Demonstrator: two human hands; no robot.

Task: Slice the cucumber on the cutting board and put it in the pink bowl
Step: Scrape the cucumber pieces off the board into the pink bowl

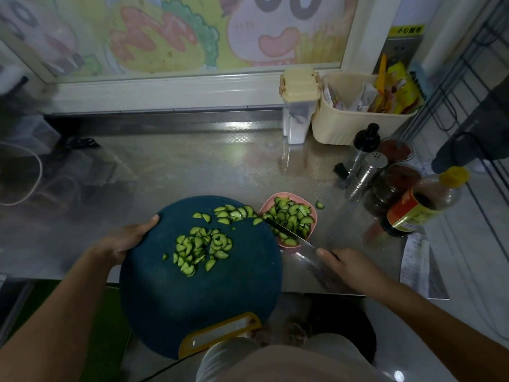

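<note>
Since no uncut cucumber shows anywhere, the slicing looks finished and the job is now partway through the transfer. The left hand (125,239) grips the far-left rim of the round dark-teal cutting board (192,293), thumb on top and fingers curled under. The board juts over the near edge of the steel counter (192,166), and its right edge meets the pink bowl (287,247). The right hand (349,264) is closed round the handle of a knife (289,234), whose blade lies across the bowl with its tip at the board's edge. The bowl already holds a good heap of half-moon pieces. Left to move are the main pile of cucumber slices (199,249) in the middle of the board and a smaller row (234,213) at its far-right edge, just beside the bowl. One stray slice (319,204) lies on the counter just right of the bowl.
</note>
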